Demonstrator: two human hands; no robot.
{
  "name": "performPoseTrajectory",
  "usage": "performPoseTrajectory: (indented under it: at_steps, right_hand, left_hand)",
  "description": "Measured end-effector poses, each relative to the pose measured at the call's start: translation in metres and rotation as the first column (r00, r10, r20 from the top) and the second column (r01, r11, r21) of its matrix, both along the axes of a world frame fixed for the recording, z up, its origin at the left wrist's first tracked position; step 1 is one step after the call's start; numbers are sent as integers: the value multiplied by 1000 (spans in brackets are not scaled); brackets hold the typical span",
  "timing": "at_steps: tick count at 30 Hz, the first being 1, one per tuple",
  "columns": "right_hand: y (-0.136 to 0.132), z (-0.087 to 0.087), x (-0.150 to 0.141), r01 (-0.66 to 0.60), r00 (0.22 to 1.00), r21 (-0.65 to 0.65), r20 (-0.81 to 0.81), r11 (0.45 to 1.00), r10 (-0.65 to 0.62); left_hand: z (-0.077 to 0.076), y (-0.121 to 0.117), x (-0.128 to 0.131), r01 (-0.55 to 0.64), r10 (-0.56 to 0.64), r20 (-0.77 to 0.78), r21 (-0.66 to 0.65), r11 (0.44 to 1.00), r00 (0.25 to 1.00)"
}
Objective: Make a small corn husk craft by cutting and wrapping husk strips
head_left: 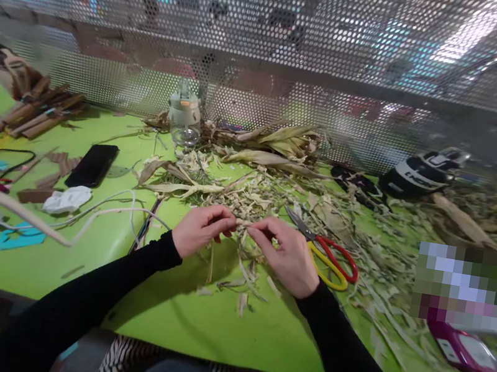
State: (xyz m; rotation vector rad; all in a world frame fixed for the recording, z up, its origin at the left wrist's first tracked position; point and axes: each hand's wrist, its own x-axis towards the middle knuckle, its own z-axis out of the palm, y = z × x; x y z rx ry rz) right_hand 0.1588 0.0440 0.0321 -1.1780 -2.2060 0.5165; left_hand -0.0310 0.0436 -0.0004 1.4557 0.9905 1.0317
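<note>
My left hand (203, 230) and my right hand (287, 255) meet over the middle of the table, thumbs and fingertips pinched. Between them is a small, pale piece of dried husk (243, 223), gripped at both ends; its exact shape blends into the scraps behind. Just right of my right hand lie open-bladed scissors (329, 258) with red and yellow handles. Beyond my fingers spreads a heap of shredded dry leaves (257, 190), with longer husks (278, 147) behind it. Loose bits of husk (242, 303) lie below my hands.
The green table (215, 338) ends at a perforated metal screen (256, 17). A clear bottle (184, 116), black phone (92, 165), white cable (105, 211) and brown stick bundle (46, 110) are to the left. Rightward lie a black bottle (420, 173) and a magenta device (468, 349).
</note>
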Motion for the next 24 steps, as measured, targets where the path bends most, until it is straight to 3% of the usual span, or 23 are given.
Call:
performPoseTrajectory:
  at_steps: [8,12,16,24]
  right_hand:
    - [1,-4,3,3,1000,-38,-14,999,-3]
    - [4,-10,0,53,998,-35,-33,998,-54]
    - [6,-14,-4,-1,999,-42,-47,999,-1]
    - [2,-24,-6,-11,1000,77,-9,997,12]
  left_hand:
    - [-4,4,-4,32,-32,-43,7,999,999]
    - [-11,6,0,39,-34,63,-81,996,997]
    - [-16,7,7,29,-16,139,-86,996,990]
    - [-17,7,11,-41,47,154,-45,998,987]
